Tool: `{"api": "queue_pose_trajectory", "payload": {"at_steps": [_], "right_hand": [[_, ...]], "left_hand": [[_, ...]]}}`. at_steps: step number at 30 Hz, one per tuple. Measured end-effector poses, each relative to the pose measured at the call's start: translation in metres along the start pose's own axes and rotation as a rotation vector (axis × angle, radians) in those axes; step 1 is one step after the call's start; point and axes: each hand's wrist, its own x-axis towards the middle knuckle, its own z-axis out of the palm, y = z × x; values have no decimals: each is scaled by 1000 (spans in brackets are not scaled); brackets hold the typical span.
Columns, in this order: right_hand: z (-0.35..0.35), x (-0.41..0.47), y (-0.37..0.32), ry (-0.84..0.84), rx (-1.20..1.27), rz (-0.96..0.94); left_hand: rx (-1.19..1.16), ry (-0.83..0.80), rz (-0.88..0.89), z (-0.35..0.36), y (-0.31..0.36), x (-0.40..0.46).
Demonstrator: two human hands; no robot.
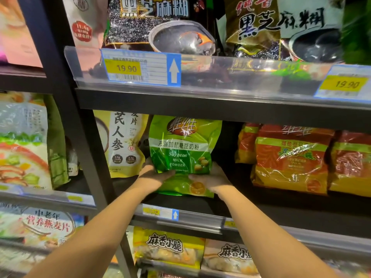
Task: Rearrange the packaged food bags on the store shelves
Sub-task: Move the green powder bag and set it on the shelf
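A green bag of soybean milk powder (pixel 183 145) stands upright on the middle shelf (pixel 251 199). My left hand (pixel 153 173) grips its lower left edge. My right hand (pixel 210 178) grips its lower right edge, fingers tucked behind the bag. A second green bag (pixel 186 187) lies flat under the upright one, partly covered by both hands. A cream oat bag (pixel 124 143) stands just left of it. Red and yellow bags (pixel 291 157) stand to the right, with a dark gap between them and the green bag.
The upper shelf holds black sesame paste bags (pixel 164 23) behind a clear price rail (pixel 220 75) with 19.90 tags. Yellow snack bags (pixel 168 247) sit on the lower shelf. A dark upright post (pixel 80 125) separates the left bay with cereal bags (pixel 22 143).
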Motion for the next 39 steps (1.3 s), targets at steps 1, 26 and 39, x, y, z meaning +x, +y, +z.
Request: {"api": "queue_pose_trajectory", "payload": {"at_steps": [1,26,39], "right_hand": [[1,-2,-1,17,-3,-7],[-14,-134,-31,243,87,-132],[8,-241,-26,296,168,-81]], "left_hand": [[2,10,17,0,0,-3],[-34,-109,298,-53,38,-106],[-9,-223,488,-85,29,-191]]}}
